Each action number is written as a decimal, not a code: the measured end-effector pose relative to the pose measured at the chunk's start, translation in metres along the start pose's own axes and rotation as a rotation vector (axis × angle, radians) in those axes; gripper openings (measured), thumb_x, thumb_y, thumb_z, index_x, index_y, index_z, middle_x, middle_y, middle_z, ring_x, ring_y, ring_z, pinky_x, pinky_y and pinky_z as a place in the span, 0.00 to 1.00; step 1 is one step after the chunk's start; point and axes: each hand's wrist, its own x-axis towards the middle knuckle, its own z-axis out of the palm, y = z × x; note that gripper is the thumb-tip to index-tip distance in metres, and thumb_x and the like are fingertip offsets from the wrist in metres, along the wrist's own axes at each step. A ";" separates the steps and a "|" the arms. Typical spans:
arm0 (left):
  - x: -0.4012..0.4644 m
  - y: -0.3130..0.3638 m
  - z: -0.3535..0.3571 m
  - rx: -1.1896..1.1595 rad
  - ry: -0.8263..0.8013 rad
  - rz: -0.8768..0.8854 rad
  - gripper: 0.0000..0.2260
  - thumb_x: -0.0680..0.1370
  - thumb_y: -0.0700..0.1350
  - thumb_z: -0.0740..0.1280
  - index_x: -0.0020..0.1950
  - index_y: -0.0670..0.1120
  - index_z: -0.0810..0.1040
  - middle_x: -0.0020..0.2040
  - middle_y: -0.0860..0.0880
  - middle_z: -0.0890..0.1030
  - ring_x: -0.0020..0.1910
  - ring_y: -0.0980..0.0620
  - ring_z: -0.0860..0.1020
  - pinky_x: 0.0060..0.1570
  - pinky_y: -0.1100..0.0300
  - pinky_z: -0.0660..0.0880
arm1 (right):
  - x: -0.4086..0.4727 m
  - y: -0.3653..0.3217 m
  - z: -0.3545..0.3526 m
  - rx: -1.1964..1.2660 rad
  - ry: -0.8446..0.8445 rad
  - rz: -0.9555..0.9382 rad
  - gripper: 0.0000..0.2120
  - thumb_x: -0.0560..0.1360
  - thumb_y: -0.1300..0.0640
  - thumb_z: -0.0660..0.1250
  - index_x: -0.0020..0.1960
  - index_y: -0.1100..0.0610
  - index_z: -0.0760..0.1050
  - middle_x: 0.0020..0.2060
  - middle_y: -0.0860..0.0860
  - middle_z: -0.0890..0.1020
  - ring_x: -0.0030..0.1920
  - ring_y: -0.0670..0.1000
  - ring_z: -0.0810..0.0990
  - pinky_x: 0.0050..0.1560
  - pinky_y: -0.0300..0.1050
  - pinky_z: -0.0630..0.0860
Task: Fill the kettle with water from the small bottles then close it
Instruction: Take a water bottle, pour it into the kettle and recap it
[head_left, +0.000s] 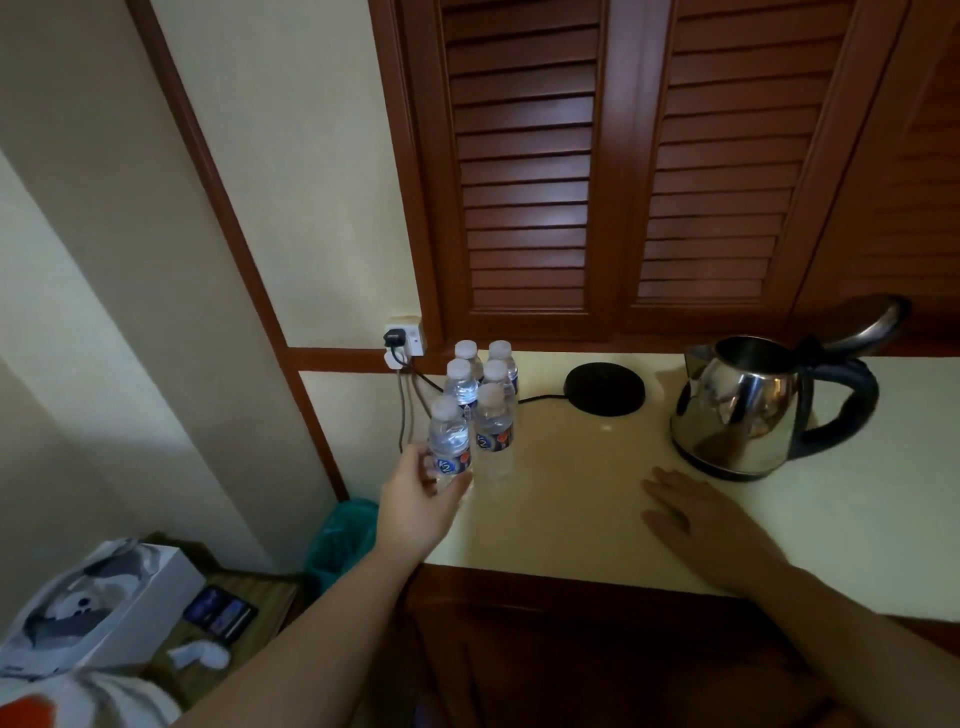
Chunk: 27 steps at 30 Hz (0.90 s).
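- Hidden or unclear: the rear bottles (480, 366) stand partly behind the front ones; the label print is too small to read past large letters; the things at the lower left of the frame are blurred and cut off by its edge.
- Front bottle (450, 441): left of centre, at the near-left corner of the cluster, capped, upright; whether it rests on the tabletop (571, 493) cannot be told.
- Left hand (415, 506): fingers and thumb wrapped round the front bottle's lower half; forearm reaches in from the lower left.
- Right hand (696, 512): flat on the tabletop, fingers straight and released, near the kettle's foot but apart from it.
- Kettle (743, 410): right of centre, lid (867, 322) tipped open, standing off its black base (605, 388).
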 end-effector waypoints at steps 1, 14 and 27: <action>-0.003 -0.001 -0.001 0.006 -0.021 0.004 0.17 0.73 0.55 0.79 0.56 0.58 0.75 0.45 0.58 0.84 0.44 0.62 0.83 0.48 0.57 0.83 | -0.001 -0.002 -0.001 0.002 0.005 0.006 0.27 0.84 0.42 0.58 0.81 0.45 0.61 0.81 0.42 0.58 0.80 0.43 0.54 0.74 0.37 0.46; -0.028 0.044 0.064 0.034 -0.340 0.145 0.22 0.73 0.54 0.79 0.62 0.60 0.72 0.56 0.61 0.79 0.56 0.62 0.77 0.51 0.70 0.73 | -0.010 -0.014 -0.041 0.099 0.118 0.092 0.27 0.81 0.45 0.67 0.77 0.51 0.69 0.75 0.49 0.71 0.75 0.51 0.69 0.72 0.41 0.62; -0.016 0.087 0.143 0.027 -0.515 0.200 0.24 0.71 0.57 0.80 0.61 0.59 0.73 0.58 0.59 0.81 0.54 0.59 0.80 0.50 0.68 0.75 | 0.009 -0.065 -0.115 0.126 0.286 -0.101 0.18 0.79 0.37 0.66 0.59 0.48 0.81 0.49 0.44 0.81 0.48 0.43 0.79 0.50 0.46 0.80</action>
